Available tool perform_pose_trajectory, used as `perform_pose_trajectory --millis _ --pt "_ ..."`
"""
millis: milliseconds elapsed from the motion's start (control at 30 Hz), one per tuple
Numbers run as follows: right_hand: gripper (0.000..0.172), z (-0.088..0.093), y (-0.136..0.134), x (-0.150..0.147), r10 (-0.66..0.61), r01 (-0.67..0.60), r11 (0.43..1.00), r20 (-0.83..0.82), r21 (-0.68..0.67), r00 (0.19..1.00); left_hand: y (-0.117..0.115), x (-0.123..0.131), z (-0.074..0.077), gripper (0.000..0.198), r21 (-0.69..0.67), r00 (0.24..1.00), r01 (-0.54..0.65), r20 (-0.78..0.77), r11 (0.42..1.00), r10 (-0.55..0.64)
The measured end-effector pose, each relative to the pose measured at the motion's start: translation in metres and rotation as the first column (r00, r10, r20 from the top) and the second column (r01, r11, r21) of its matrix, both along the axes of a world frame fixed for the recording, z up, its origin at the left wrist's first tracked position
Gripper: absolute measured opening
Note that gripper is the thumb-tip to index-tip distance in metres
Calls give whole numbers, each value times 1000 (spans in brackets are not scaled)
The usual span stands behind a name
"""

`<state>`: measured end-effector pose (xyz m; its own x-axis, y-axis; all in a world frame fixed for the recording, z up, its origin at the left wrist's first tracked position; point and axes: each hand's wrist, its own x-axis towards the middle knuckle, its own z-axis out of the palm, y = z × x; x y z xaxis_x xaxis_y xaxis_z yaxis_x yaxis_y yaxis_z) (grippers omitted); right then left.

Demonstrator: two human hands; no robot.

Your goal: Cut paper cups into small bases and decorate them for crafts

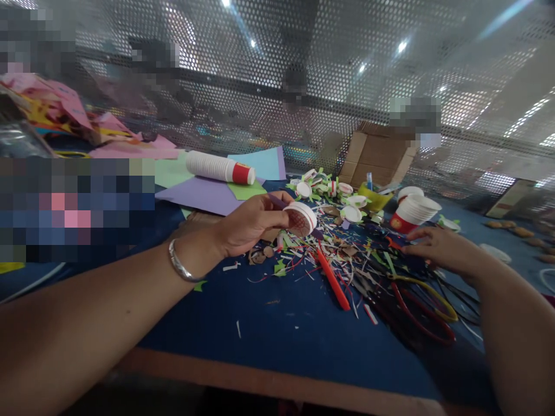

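My left hand [260,222] pinches the cut-off base of a white paper cup [302,219], with dark purple paper pieces [276,201] at its edge. Over the right side of the scraps reaches my right hand [442,249], its fingers slightly curled and apart, with nothing visible in them. Close to it stand a stack of red and white paper cups [414,212] and a small orange piece [394,242]. Scissors with yellow and red handles [427,297] lie below that hand. An orange-red cutter-like tool [333,280] rests on the blue table between both hands.
Paper scraps [303,254] cover the middle of the table [269,318]. Behind them are several cup bases with green strips [321,185] and a cardboard box [375,155]. A lying cup stack [217,167] rests on coloured sheets [199,195]. Perforated metal panels [243,104] stand behind.
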<state>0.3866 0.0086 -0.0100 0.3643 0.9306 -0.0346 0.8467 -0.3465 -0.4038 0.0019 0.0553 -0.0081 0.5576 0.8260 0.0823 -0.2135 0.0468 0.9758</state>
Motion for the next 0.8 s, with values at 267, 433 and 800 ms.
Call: perform_pose_trajectory --millis 267,433,800 --pt "18 -3 -2 11 -142 145 989 -321 -14 936 0 -1 -3 17 18 999 41 -23 999 -41" --pt "8 5 -15 14 -76 100 995 -474 25 877 2 -1 -4 15 53 998 69 -6 996 -69" --pt "30 24 -26 -5 138 -63 984 -485 167 863 -1 -2 0 17 29 999 50 -19 998 -49"
